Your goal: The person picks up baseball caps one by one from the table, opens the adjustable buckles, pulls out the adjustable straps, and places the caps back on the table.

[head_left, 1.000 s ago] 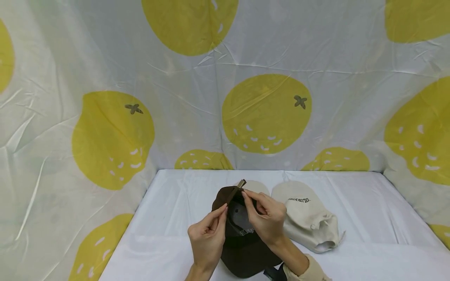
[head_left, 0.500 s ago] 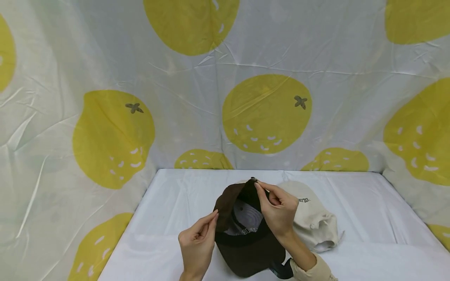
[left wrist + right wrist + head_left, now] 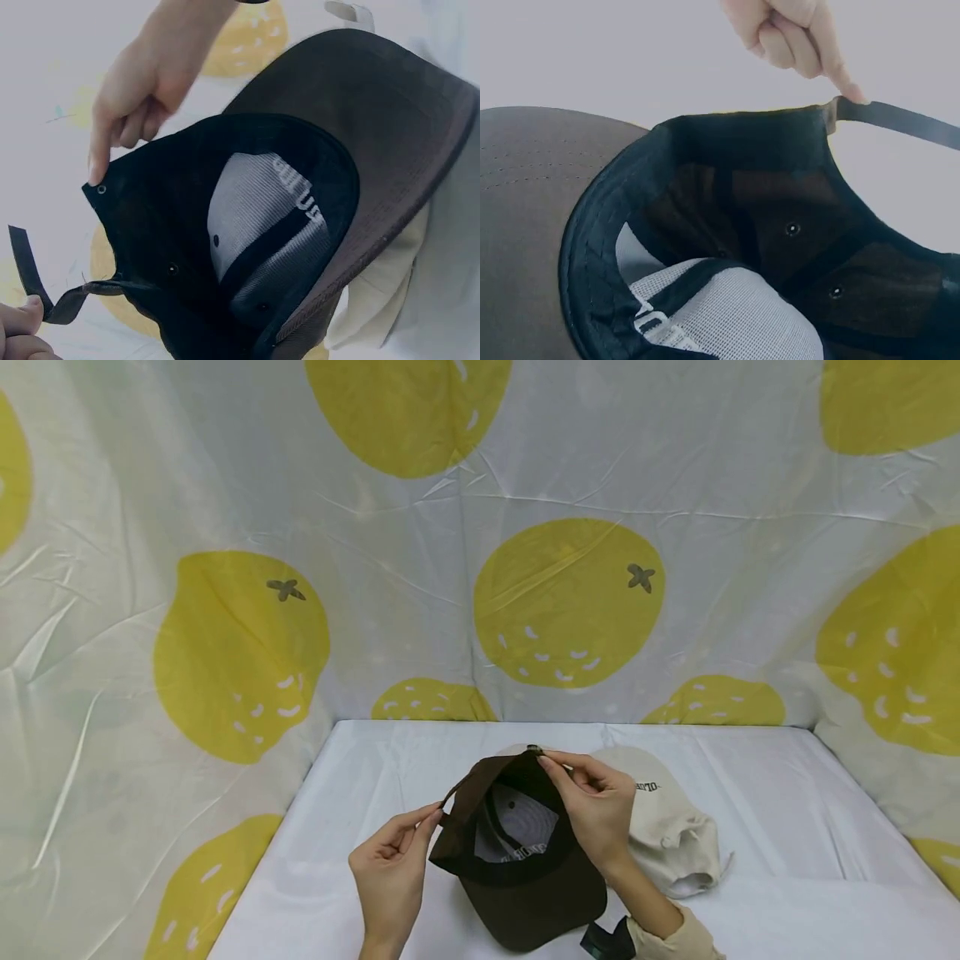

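Observation:
A dark brown cap [image 3: 525, 902], hollow side toward the head camera and brim toward the person, hangs between both hands. My left hand [image 3: 390, 868] pinches the thin back strap at the cap's left; that strap [image 3: 67, 304] curves away from the cap's edge in the left wrist view. My right hand [image 3: 600, 814] pinches the cap's back edge at the top, beside a small metal eyelet [image 3: 101, 189]. Pale lining with lettering [image 3: 742, 307] shows inside the cap in the right wrist view.
A beige cap [image 3: 675, 827] with dark lettering lies on the white-covered table [image 3: 780, 827], right of the dark cap and partly behind my right hand. Another pale shape [image 3: 513, 749] peeks out behind the dark cap. A lemon-print cloth [image 3: 405, 585] hangs behind.
My left hand has moved left and my right hand right and slightly up, drawing the cap's back opening wider. My left fingers now pinch the strap, held out from the cap's edge.

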Available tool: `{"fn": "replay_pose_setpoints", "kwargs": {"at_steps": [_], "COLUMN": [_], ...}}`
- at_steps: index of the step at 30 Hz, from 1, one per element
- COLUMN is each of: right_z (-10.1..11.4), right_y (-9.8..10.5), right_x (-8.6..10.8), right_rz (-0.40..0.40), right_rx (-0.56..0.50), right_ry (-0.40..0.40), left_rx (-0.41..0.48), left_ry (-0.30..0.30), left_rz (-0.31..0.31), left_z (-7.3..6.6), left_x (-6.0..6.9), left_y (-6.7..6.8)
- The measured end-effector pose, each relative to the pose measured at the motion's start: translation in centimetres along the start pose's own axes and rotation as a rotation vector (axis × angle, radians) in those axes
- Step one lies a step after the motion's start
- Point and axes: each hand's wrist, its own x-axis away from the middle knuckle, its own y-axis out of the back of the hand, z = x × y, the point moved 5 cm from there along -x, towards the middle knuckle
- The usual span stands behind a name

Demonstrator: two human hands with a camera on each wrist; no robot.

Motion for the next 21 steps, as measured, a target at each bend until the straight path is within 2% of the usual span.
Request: {"fn": "replay_pose_setpoints", "kwargs": {"at_steps": [6, 8, 11, 14, 18, 21], "right_z": [-0.1, 0.0, 0.3, 0.6, 0.8, 0.7], "right_y": [0.5, 0.7, 0.9, 1.2, 1.8, 2.2], "right_x": [0.1, 0.1, 0.0, -0.1, -0.4, -0.4], "right_rz": [0.029, 0.043, 0.064, 0.078, 0.081, 0.083], "right_rx": [-0.032, -0.043, -0.061, -0.085, -0.111, -0.111], "right_ry": [-0.096, -0.108, -0.12, -0.133, -0.169, -0.227], "left_rx": [0.034, 0.09, 0.244, 0.379, 0.431, 0.461], "left_ry": [0.113, 0.172, 0.237, 0.244, 0.218, 0.235], "left_rz": [0.001, 0.008, 0.023, 0.051, 0.134, 0.216], "left_z": [0.3, 0.6, 0.9, 0.9, 0.6, 0.6], "left_x": [-0.4, -0.5, -0.7, -0.8, -1.0, -0.9], "left_y": [0.5, 0.7, 0.8, 1.0, 1.0, 0.9]}}
